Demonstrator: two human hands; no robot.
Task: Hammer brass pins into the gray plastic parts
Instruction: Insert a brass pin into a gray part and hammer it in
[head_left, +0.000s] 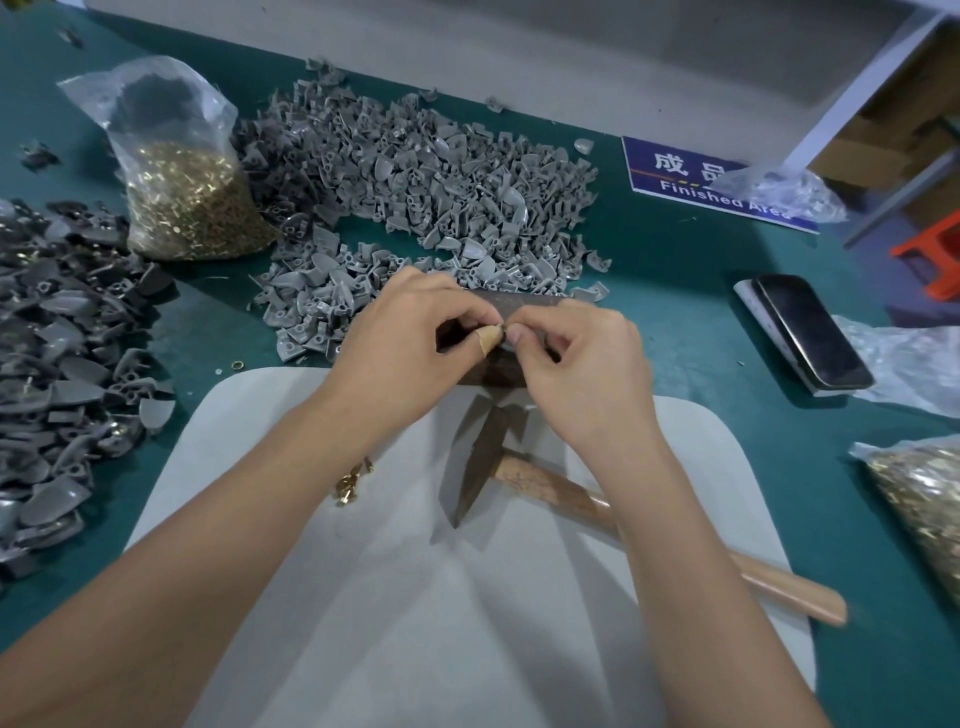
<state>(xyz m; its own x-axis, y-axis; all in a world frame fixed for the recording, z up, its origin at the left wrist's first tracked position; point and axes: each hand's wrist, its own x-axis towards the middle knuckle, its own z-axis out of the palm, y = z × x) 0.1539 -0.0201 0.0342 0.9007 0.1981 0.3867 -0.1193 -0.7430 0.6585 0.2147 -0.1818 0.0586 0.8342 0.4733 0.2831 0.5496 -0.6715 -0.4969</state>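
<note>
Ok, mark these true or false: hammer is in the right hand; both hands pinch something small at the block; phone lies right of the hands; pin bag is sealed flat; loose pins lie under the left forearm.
1. The hammer is in the right hand. False: it lies on the white pad.
2. Both hands pinch something small together. True: left hand and right meet fingertip to fingertip.
3. The phone lies right of the hands. True.
4. The pin bag is sealed flat. False: it stands upright.
5. Loose pins lie by the left forearm. True.
</note>
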